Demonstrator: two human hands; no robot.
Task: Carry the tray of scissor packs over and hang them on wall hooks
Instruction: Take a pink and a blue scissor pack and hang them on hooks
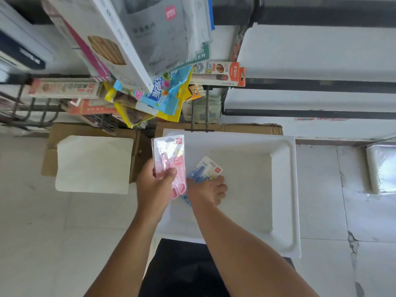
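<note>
Far left: cardboard box on the floor, white sheet over it. Above it, wall hooks crowded with hanging stationery packs.

Left hand: closed around the lower half of a pink scissor pack, thumb across the front, pack upright, hang-hole end up and clear of the fingers.

Just beside it, right hand: fingers curled down on a blue scissor pack lying in the white tray; whether it is gripped or only pressed, cannot tell. No other packs visible in the tray.

Judgement: final packs; tray already set under the display. Lift the blue pack by its lower end so the hole stays free. Two bare prongs above the tray's far edge look the nearest free spot; slide each hole on squarely.
</note>
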